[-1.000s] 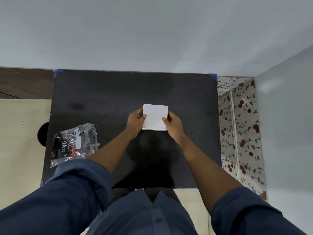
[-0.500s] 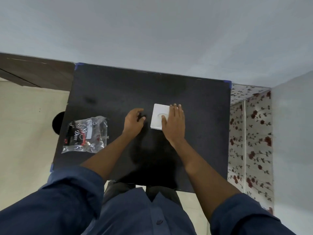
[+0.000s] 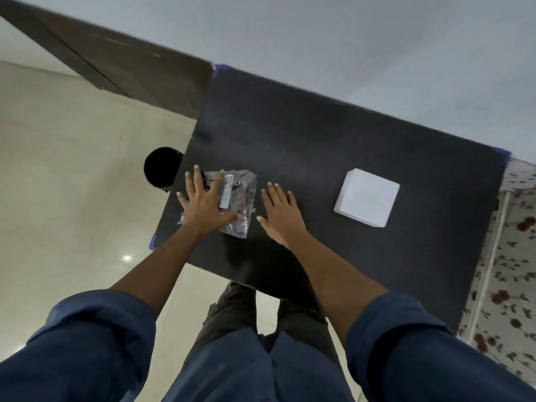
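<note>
A clear plastic packet (image 3: 239, 200) with dark and red contents and a white label lies near the left edge of the black table (image 3: 333, 146). My left hand (image 3: 203, 206) is spread flat with straight fingers over the packet's left part. My right hand (image 3: 282, 214) is flat with straight fingers just right of the packet, over the table. A white square box (image 3: 367, 197) lies alone on the table's right side, apart from both hands.
A black round object (image 3: 161, 166) sits on the cream floor by the table's left edge. A floral-patterned surface (image 3: 510, 256) lies to the right of the table. A dark brown panel (image 3: 124, 62) runs along the wall at the back left.
Both hands have left the white box and moved left to the packet. The left hand now covers the packet and the right hand is beside it. The camera has swung left.
</note>
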